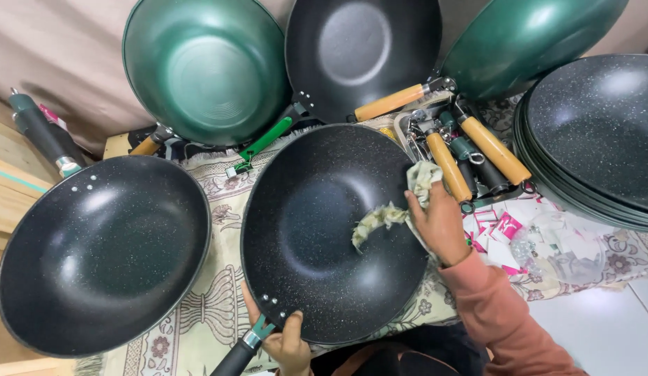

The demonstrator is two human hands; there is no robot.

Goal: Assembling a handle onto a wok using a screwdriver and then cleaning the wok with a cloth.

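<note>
A black speckled wok (317, 223) lies in front of me on a patterned cloth (212, 306). My left hand (286, 341) grips it at the near rim, where the dark handle (242, 351) joins the pan. My right hand (439, 223) rests on the wok's right rim and holds a pale crumpled rag (390, 209) that trails down onto the inner surface.
A second black wok (101, 254) sits to the left. Green woks (206, 66) and a black one (362, 56) lean against the back. A stack of black woks (602, 132) stands at right, beside loose wooden handles (470, 153) and a bag of small parts (554, 244).
</note>
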